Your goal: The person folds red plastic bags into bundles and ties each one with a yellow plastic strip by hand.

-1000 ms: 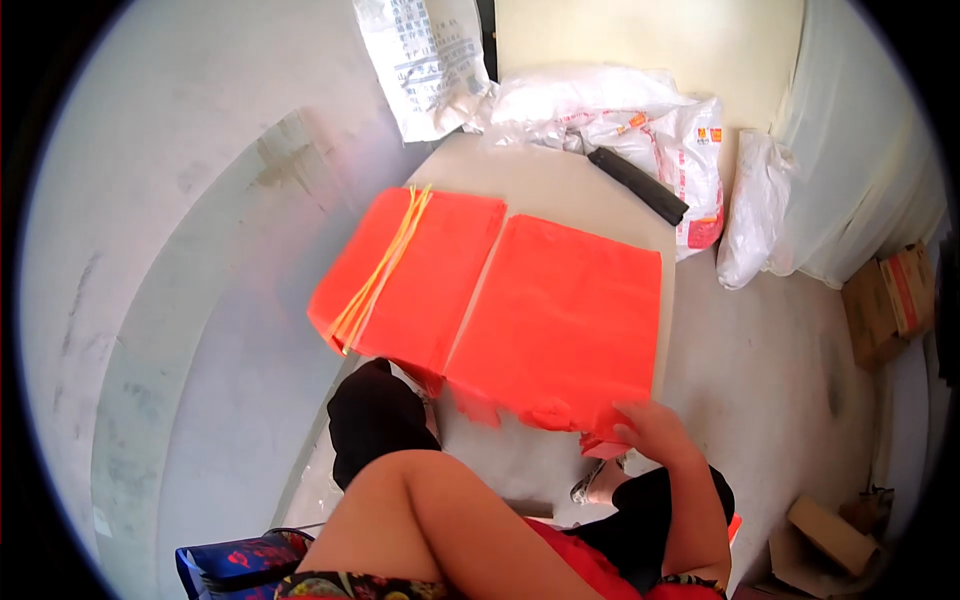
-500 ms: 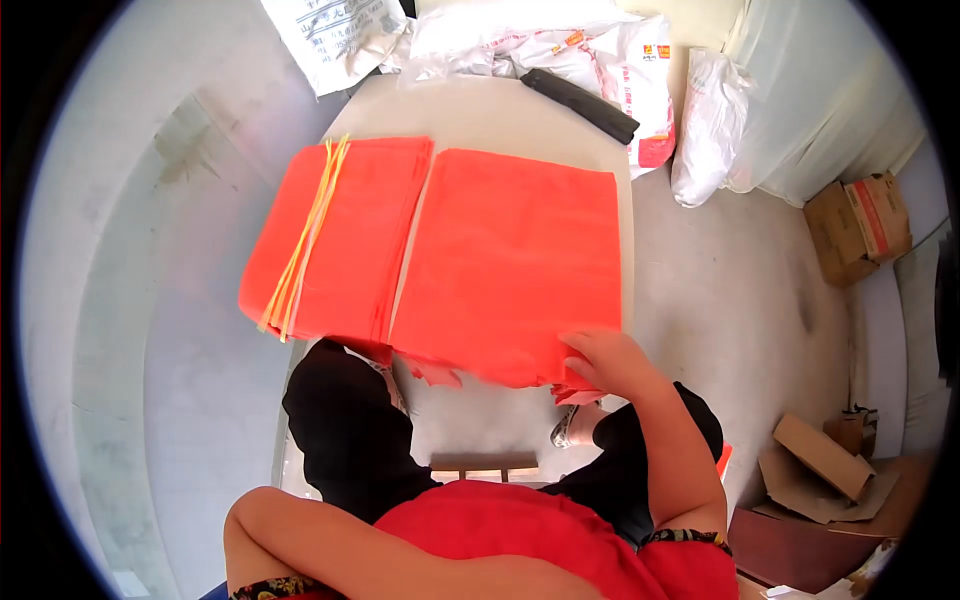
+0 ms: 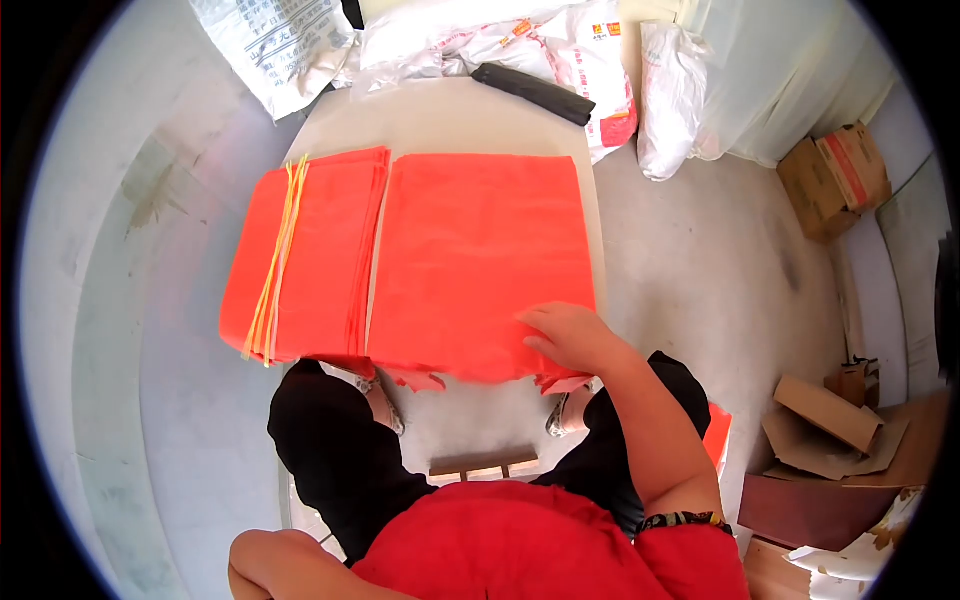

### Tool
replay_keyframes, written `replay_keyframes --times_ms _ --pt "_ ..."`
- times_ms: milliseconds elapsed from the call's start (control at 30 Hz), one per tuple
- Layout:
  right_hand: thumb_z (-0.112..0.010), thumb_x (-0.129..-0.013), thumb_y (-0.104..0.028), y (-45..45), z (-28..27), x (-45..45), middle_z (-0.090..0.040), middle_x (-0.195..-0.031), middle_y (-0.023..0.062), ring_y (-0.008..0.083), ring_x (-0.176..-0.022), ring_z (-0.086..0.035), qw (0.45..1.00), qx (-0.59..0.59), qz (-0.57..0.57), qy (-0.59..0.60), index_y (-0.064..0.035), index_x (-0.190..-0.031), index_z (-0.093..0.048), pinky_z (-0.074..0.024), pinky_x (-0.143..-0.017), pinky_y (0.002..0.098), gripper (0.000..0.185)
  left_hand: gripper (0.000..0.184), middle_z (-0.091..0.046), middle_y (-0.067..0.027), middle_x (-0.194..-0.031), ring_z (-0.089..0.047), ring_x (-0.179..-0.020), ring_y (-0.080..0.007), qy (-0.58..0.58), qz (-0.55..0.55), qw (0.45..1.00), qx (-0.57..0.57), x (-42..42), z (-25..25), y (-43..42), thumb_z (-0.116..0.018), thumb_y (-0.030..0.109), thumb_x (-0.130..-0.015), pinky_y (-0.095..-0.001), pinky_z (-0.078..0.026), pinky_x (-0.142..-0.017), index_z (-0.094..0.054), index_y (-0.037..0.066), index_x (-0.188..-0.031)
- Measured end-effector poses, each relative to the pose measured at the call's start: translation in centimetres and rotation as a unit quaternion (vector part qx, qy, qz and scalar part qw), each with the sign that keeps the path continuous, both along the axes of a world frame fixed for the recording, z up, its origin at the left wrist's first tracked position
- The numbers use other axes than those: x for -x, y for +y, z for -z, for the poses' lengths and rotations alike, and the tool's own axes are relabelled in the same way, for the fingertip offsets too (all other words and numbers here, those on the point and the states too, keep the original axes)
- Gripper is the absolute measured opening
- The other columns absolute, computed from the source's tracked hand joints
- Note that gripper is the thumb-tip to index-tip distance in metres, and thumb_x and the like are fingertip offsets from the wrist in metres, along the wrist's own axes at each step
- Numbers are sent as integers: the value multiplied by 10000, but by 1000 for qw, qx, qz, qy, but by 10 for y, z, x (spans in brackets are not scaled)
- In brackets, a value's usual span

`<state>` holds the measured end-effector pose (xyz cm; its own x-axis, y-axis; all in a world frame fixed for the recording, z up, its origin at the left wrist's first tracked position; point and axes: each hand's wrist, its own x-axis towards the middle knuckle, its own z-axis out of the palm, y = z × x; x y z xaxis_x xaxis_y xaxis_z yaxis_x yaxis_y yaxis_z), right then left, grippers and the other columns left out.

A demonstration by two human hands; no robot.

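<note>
Free room over red sheets [image 3: 480, 235] beyond right hand [image 3: 572, 338], black bundle [image 3: 535, 94] behind

Right hand [image 3: 570, 336] lies forward, left arm [image 3: 285, 566] bends.
The right arm [image 3: 655, 430] stretches ahead, palm down, fingers [image 3: 540, 318] loosely curved inward; the left one passes out of view below.

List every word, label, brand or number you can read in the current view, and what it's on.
None reads clearly.
White bag, upper left: dark characters, too blurred to quote.
White-and-red bag: red print, too small.
Cardboard box with a red band: any print too small.
Red sheets: no text visible.
</note>
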<state>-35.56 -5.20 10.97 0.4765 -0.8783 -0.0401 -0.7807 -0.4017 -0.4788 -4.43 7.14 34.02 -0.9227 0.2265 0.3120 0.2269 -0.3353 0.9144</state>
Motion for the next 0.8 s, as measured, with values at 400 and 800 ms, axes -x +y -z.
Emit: replay_keyframes --times_ms 400,800 --pt "-669 -990 -226 6 -4 3 -693 -1277 122 335 -1195 -634 999 -29 10 -14 -100 -1336 -663 -531 -995 434 368 368 -642 -61 -1261 -592 -1158 -163 -338 -707 617 72 -28 167 -98 -636 170 -1016 -319 -478 -998 -612 36 -1358" --pt "-675 -982 -213 6 -4 9 -687 -1309 125 333 -1209 -636 1000 -10 17 -12 -87 -1330 -666 -534 -1000 427 369 454 -503 -58 -1468 -420 -1397 -246 -289 -769 501 -271 -54 319 -80 -432 465 -1100 -512 -218 -1188 -503 115 -1382"
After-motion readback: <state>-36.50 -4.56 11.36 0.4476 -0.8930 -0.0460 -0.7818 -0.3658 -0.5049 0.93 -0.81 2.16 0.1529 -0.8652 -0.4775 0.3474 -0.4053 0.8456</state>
